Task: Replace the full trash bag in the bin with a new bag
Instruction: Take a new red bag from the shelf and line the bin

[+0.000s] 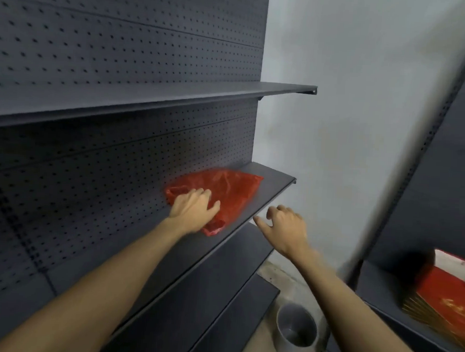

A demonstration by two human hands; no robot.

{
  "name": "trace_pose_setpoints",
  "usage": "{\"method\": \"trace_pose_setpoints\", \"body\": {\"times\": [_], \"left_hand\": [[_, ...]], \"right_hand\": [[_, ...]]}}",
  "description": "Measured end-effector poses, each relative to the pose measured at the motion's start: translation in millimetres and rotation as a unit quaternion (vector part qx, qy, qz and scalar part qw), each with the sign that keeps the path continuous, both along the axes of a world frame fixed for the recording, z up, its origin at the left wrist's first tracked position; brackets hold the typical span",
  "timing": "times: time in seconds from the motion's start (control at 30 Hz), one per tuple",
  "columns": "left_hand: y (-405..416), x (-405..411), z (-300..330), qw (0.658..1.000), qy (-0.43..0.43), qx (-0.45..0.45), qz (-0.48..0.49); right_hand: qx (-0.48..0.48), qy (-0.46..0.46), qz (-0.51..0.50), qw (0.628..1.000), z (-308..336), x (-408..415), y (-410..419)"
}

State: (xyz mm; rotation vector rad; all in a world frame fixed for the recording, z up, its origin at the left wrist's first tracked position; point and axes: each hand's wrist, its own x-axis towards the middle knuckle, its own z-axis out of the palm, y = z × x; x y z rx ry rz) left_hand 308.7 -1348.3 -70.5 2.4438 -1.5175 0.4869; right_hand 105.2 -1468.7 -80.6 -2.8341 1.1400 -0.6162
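The red bag [230,192] lay flat on the middle shelf [276,183], close to its right end and pushed back toward the pegboard wall [91,184]. Its long axis ran slantwise, from a near corner just at the shelf's front edge to a far corner by the shelf's right end.

The left hand [194,206] was already on the bag, palm down on its near left part, with the fingers [198,194] loosely curved over the plastic; whether they had pinched any of it could not be told. The right hand [285,227] hovered apart from the bag, off the shelf's front edge and to the right of it, thumb out and fingers bent, holding nothing.

So the bag lay directly under the left hand and to the left and slightly beyond the right one. The left was plainly nearer, and the pickup probably fell to it, with the right free to catch the far end.

The grey bin [296,332] stood on the floor below, beside the bottom shelf's right end, and looked empty and unlined, which suggests the old bag was already out.
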Motion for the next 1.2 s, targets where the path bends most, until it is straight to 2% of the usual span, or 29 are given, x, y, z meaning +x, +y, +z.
{"method": "trace_pose_setpoints", "body": {"times": [0.2, 0.33, 0.57, 0.7, 0.87, 1.03, 1.2], "left_hand": [[-16, 47, -15, 0.992, 0.037, 0.008, 0.122], [-16, 70, -29, 0.983, 0.075, 0.032, 0.165], [-35, 124, -53, 0.97, 0.09, 0.096, 0.204], [-60, 154, -67, 0.959, 0.138, 0.131, 0.212], [-82, 175, -88, 0.943, 0.252, 0.085, 0.199], [-121, 154, -95, 0.947, 0.271, 0.037, 0.165], [-186, 103, -81, 0.951, 0.301, -0.042, 0.057]], "right_hand": [[0.036, 0.026, 0.113, 0.993, -22, 64, -52], [0.086, 0.053, 0.158, 0.982, -46, 100, -63], [0.174, 0.126, 0.182, 0.96, -87, 151, -72], [0.206, 0.169, 0.176, 0.948, -105, 169, -80], [0.224, 0.104, 0.146, 0.958, -111, 173, -86], [0.216, -0.013, 0.066, 0.974, -106, 153, -113], [0.201, -0.103, -0.064, 0.972, -91, 105, -172]]}}
